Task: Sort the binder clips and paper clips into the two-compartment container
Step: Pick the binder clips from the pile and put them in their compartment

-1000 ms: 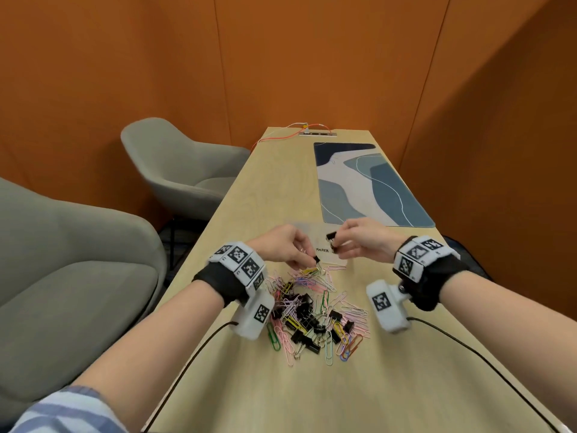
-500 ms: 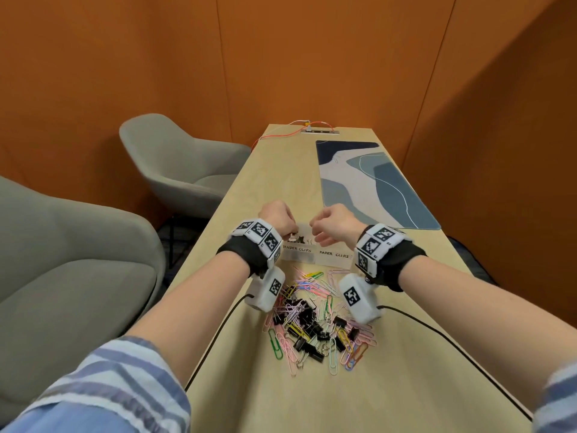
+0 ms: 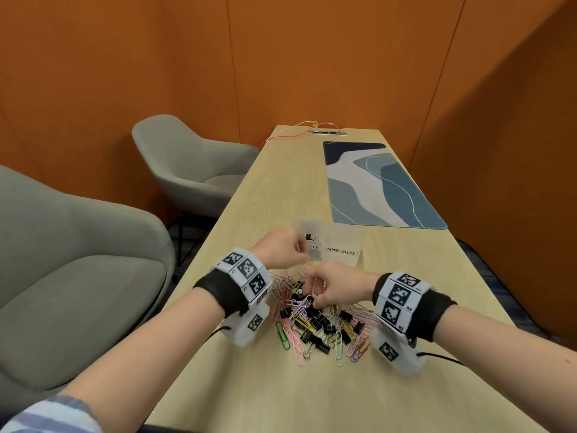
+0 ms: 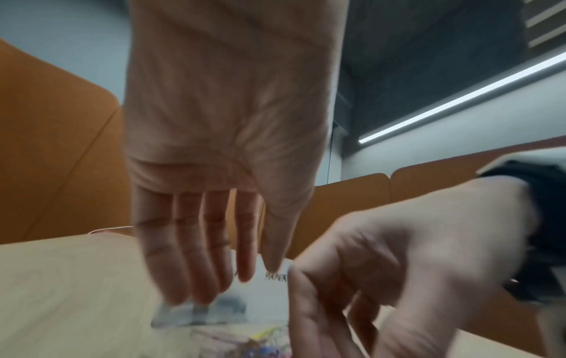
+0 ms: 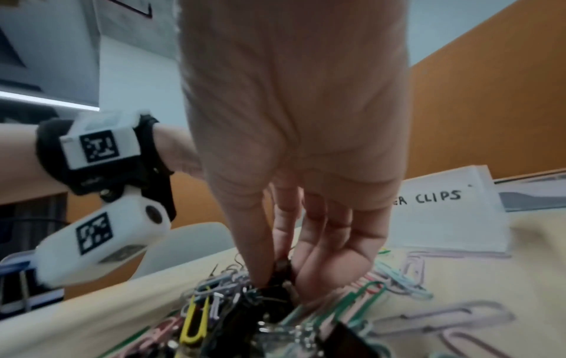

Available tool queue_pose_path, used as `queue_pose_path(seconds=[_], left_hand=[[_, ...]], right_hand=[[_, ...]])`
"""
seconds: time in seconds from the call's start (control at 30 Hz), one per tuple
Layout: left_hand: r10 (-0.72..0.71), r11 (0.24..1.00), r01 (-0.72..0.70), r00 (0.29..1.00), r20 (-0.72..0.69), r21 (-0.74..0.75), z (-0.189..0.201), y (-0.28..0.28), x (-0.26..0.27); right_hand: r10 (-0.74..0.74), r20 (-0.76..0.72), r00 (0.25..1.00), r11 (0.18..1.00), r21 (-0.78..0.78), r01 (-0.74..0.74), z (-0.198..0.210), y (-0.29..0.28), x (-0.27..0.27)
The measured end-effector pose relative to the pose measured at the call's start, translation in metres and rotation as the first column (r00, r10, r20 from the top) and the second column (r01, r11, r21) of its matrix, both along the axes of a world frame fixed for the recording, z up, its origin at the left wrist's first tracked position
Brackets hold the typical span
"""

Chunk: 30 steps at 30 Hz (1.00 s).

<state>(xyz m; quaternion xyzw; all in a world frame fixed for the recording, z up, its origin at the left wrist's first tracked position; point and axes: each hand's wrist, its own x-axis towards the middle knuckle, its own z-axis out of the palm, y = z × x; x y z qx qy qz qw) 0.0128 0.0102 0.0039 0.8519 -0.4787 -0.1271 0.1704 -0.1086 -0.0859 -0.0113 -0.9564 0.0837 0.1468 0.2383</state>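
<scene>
On the wooden table [image 3: 256, 379], near its front edge, a heap of mixed clips [image 3: 315, 320] lies spread; the clear two-compartment container [image 3: 343, 242] stands just beyond it toward the far edge, its long axis running left to right across the table. Front wall labelled by hand: "PAPER CLIPS" on the right compartment, left label partly hidden by the left hand [image 3: 281, 251]. One small dark clip shows in the left compartment.

Head view: right hand [image 3: 334, 287] low over the heap's far side, grip hidden. Right wrist view resolves it: thumb and fingers [image 5: 254, 244] pinched on a black binder clip [image 5: 281, 268] at the top of the heap, among paper clips in pink, green, yellow, lilac. Left wrist view, blurred: left hand's fingers [image 4: 196, 261] straight, pointing down, nothing held, tips at the container's near left corner; contact cannot be told.

Heap: black binder clips with wire handles, tangled among coloured wire paper clips pointing every way
</scene>
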Motion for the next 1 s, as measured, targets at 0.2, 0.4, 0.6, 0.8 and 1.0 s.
queue_pose_path(seconds=[0.2,0.4,0.6,0.8,1.0], left_hand=[[-0.087,0.976,0.089,0.996,-0.018,0.198,-0.023,0.004,-0.008],[-0.072,0.985,0.088,0.992,-0.108,0.150,-0.016,0.015,-0.004],[-0.041,0.978,0.073,0.986,-0.163,0.197,-0.014,0.024,0.000],[-0.119,0.968,0.102,0.991,0.060,0.230,-0.024,0.018,-0.007],[-0.132,0.958,0.106,0.988,0.079,0.268,-0.025,0.012,-0.011]], right_hand=[[-0.071,0.015,0.997,0.994,0.080,0.070,-0.001,-0.006,0.000],[-0.282,-0.028,0.959,0.883,0.384,0.271,0.010,-0.031,-0.003],[-0.320,0.000,0.947,0.868,0.402,0.293,0.005,-0.037,-0.003],[-0.158,0.025,0.987,0.981,0.117,0.154,0.001,-0.014,-0.001],[-0.066,0.016,0.998,0.993,-0.101,0.067,0.000,0.002,-0.001]])
